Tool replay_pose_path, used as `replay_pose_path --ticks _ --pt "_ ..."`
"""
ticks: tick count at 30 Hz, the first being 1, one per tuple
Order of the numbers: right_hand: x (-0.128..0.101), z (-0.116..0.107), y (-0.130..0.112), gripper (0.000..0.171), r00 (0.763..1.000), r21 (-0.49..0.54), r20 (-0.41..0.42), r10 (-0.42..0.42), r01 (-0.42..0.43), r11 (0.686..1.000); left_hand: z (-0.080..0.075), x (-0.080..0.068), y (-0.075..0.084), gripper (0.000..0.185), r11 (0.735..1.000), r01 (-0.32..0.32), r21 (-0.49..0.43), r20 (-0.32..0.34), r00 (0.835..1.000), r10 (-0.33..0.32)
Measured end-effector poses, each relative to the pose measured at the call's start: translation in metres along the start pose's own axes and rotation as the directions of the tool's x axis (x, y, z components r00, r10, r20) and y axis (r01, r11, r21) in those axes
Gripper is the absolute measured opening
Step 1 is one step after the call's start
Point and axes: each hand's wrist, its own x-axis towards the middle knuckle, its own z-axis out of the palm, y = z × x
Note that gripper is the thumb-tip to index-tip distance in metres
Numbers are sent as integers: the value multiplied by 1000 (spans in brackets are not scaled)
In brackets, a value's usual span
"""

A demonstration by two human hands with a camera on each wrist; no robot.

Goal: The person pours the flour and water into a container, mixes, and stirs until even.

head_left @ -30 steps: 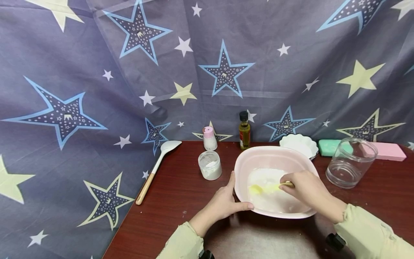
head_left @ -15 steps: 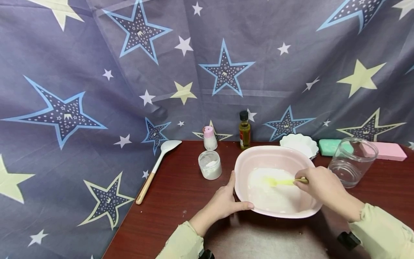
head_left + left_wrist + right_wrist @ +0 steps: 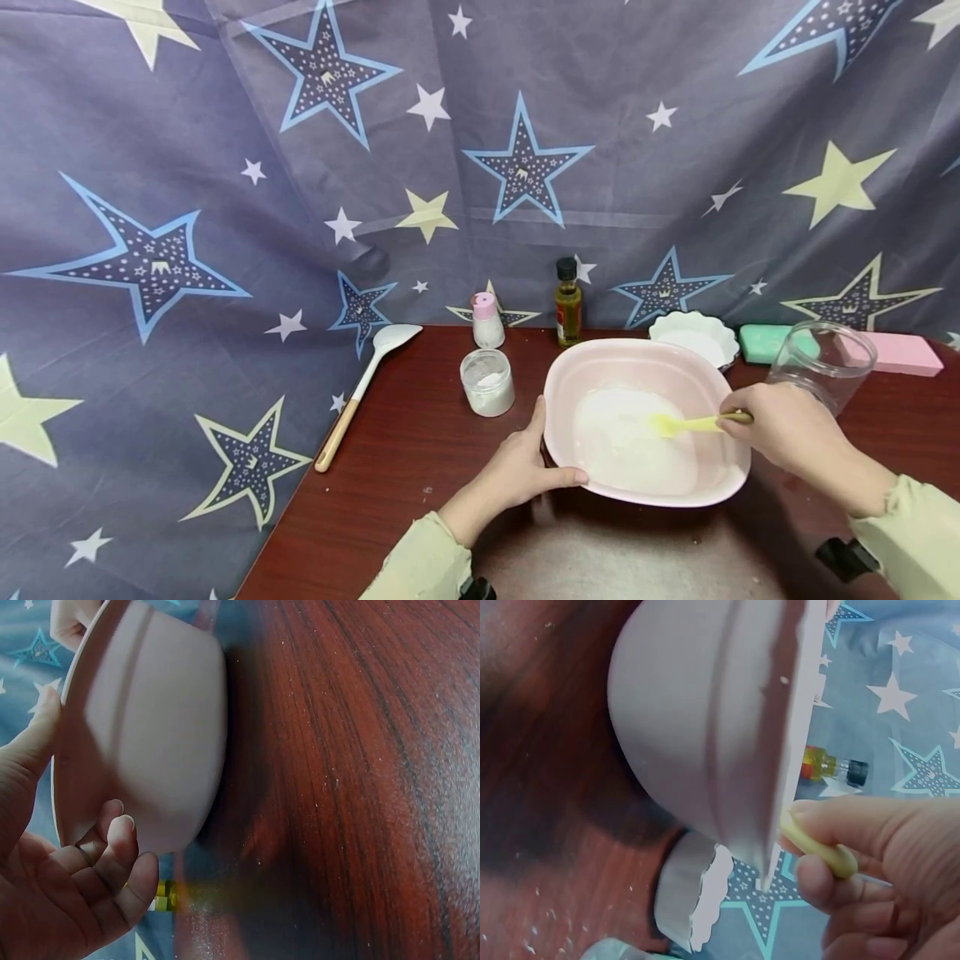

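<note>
Head view, lower centre: my left hand with fingers curled on the rim of the pink bowl on the counter, my right hand pinching the yellow spatula, its blade over white flour inside.

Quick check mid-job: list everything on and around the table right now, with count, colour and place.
Plastic mixing bowl: 1, pink, table centre, white powder inside.
Silicone spatula: 1, yellow, in the bowl.
Small jar of white powder: 1, clear, left of bowl.
Pink-capped shaker: 1, behind the jar.
Oil bottle: 1, amber, black cap, back.
Scalloped dish: 1, white, behind bowl.
Empty clear jar: 1, right.
Blocks: green, pink, back right.
Wooden-handled spoon: 1, white, left edge.
Left hand: grips bowl rim.
Right hand: holds spatula.
</note>
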Motion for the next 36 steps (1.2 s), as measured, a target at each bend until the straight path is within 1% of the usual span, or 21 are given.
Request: replay_pose_path --ticks 4,9,14,19,23,26,28,33,36 --pt "-3 -6 3 14 1000 2 12 10 -10 1000 0 1 1 123 1000 -1 6 0 1000 1" --pt "-5 -15 5 10 999 27 53 3 -4 1000 0 0 2 122 1000 0 14 -3 1000 0" --pt "-6 -18 5 11 996 53 71 -50 47 998 0 0 2 122 1000 6 16 -8 1000 -6" --pt "-6 -16 2 12 993 86 86 -84 77 993 0 0 2 122 1000 7 17 -8 1000 -6" --pt "-5 -10 -3 7 991 113 112 -77 65 992 0 1 2 121 1000 3 21 -9 1000 -3" --pt "-3 -4 -8 5 990 100 119 -75 63 993 0 1 2 121 1000 3 22 -9 1000 -3" --pt "-1 1 -12 6 991 91 101 -83 73 993 0 0 2 121 1000 4 21 -7 1000 -4" --pt "3 13 -20 8 991 80 16 -129 128 989 -1 0 3 122 1000 0 14 -4 1000 0" --pt "6 19 -23 8 992 75 -13 -129 130 989 0 0 2 122 1000 -1 10 0 1000 1"
